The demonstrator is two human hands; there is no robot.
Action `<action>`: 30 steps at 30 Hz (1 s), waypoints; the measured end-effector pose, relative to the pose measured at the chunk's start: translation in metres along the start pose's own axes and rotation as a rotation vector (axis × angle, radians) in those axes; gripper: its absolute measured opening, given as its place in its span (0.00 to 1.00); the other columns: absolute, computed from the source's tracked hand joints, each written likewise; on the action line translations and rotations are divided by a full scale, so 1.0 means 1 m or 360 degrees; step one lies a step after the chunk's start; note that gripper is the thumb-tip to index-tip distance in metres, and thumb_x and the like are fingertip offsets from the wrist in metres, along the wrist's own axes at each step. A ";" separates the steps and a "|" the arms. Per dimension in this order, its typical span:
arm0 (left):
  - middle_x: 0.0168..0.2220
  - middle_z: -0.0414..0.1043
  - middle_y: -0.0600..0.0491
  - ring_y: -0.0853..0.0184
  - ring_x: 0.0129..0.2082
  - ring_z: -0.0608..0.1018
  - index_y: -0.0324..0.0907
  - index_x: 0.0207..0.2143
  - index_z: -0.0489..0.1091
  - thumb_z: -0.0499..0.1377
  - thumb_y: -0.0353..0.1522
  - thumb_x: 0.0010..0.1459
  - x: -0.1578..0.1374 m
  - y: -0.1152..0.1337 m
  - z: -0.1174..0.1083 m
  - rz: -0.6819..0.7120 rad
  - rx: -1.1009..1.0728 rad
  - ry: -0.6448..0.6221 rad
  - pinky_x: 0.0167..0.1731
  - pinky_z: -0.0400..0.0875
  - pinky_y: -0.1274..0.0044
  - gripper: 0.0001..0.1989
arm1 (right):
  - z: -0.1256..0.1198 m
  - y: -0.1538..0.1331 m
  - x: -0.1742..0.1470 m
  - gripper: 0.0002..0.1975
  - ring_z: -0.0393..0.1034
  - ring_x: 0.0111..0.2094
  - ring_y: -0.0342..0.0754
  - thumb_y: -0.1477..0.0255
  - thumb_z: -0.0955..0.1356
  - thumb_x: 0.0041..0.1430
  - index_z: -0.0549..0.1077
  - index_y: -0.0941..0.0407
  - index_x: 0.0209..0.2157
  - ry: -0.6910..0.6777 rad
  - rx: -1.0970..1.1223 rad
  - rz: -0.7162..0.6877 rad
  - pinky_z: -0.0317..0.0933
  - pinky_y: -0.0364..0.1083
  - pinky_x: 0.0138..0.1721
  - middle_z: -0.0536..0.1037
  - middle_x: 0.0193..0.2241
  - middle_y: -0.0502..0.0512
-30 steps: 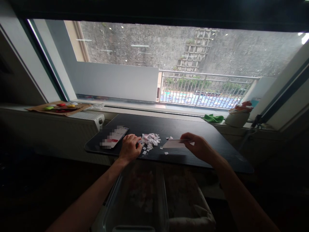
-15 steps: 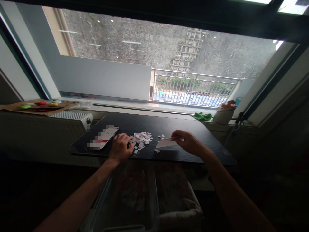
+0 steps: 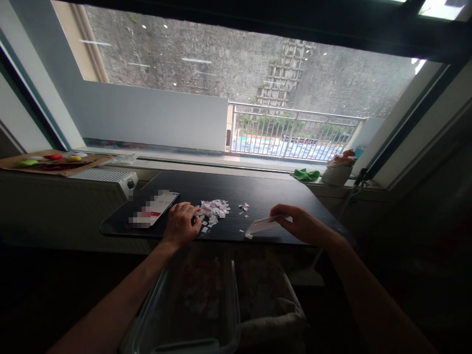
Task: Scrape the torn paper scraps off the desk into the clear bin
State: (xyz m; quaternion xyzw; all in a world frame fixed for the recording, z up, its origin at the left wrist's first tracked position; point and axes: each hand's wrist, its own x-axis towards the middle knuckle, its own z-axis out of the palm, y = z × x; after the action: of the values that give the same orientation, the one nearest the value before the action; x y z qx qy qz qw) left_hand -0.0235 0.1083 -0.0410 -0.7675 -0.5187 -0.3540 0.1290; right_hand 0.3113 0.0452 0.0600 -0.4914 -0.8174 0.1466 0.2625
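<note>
A pile of small white paper scraps (image 3: 215, 210) lies on the dark table (image 3: 236, 184). Against the pile's left edge rests my left hand (image 3: 181, 223), fingers slightly bent and thumb apart, with no object visible in it. My right hand (image 3: 300, 223) grips a thin white card (image 3: 263, 225) by its far right end. The card is tilted, its left edge down by a loose paper scrap (image 3: 249, 236) near the table's front edge. A smaller cluster of scraps (image 3: 244, 207) sits between the pile and the card.
Left of my left hand lies a phone (image 3: 155, 210) with its screen lit. Below the table's front edge stand a clear plastic bin (image 3: 236, 295) and a cloth-lined container (image 3: 271, 327). A green cloth (image 3: 305, 174) and a white pot (image 3: 336, 174) sit on the windowsill.
My right hand has moved the card slightly right and toward the table's front edge, and a scrap has shifted with it. My left hand stays beside the pile.
</note>
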 end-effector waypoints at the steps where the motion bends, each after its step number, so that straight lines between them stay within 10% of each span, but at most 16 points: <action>1: 0.38 0.76 0.46 0.54 0.48 0.73 0.42 0.40 0.75 0.52 0.33 0.54 0.000 0.000 0.000 -0.0003 -0.0004 -0.0004 0.52 0.63 0.60 0.15 | -0.001 0.001 -0.001 0.09 0.71 0.31 0.45 0.74 0.62 0.57 0.74 0.55 0.36 0.0023 0.0005 -0.0004 0.63 0.44 0.34 0.79 0.31 0.51; 30: 0.39 0.76 0.46 0.53 0.49 0.72 0.42 0.40 0.75 0.52 0.33 0.54 0.000 0.000 -0.001 -0.0019 -0.0030 -0.0022 0.53 0.62 0.60 0.15 | 0.004 0.002 -0.017 0.08 0.74 0.34 0.48 0.71 0.63 0.58 0.72 0.54 0.37 0.0155 0.0042 0.0053 0.65 0.45 0.37 0.81 0.34 0.53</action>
State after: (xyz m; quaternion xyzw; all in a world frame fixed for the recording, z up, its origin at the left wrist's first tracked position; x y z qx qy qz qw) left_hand -0.0239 0.1080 -0.0407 -0.7680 -0.5208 -0.3543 0.1161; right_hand 0.3169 0.0306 0.0512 -0.5079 -0.7933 0.1377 0.3061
